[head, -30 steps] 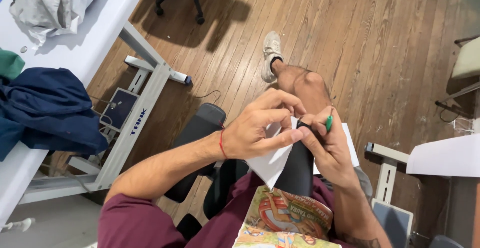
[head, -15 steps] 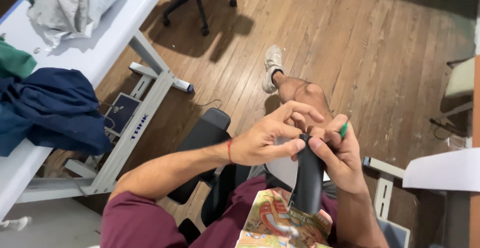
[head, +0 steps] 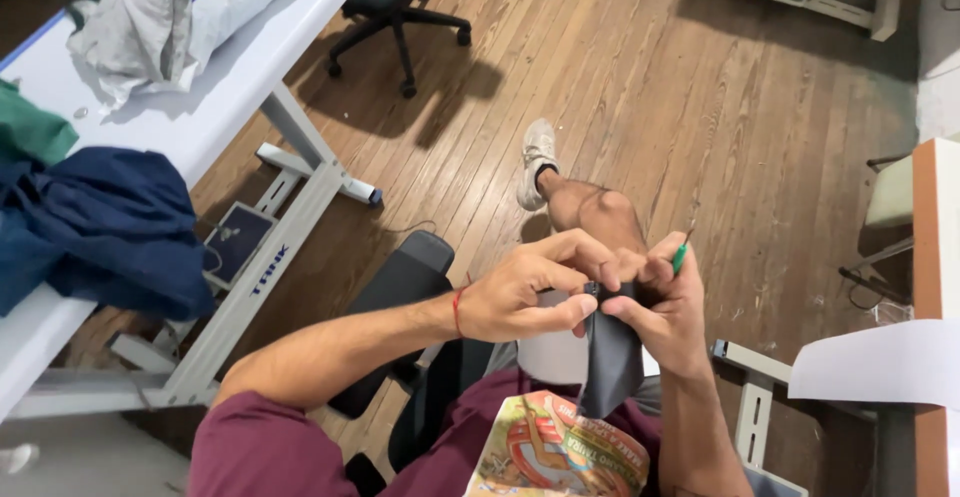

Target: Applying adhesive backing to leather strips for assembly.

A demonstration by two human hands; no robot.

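Both hands meet over my lap on a strip of black fabric point(head: 612, 357) that hangs down between them. My left hand point(head: 530, 292) pinches its top edge with thumb and fingers. My right hand point(head: 665, 302) grips the same edge from the other side and also holds a thin green-handled tool point(head: 680, 255) that sticks up past the fingers. A red cord circles my left wrist. A white piece point(head: 550, 352) lies on my lap behind the fabric. My bent knee point(head: 595, 212) and white shoe point(head: 535, 162) show beyond the hands.
A white table point(head: 200, 107) at the left carries a dark blue garment point(head: 100, 222), a green cloth point(head: 30, 132) and grey clothing point(head: 170, 7). A black office chair point(head: 400, 7) stands on the wooden floor. A white sheet point(head: 880, 362) lies on a desk at the right. A black seat point(head: 395, 287) is under my left arm.
The black fabric has come lower and hangs straighter, and both hands have closed together on its top edge. The view has shifted, showing more of the floor ahead.
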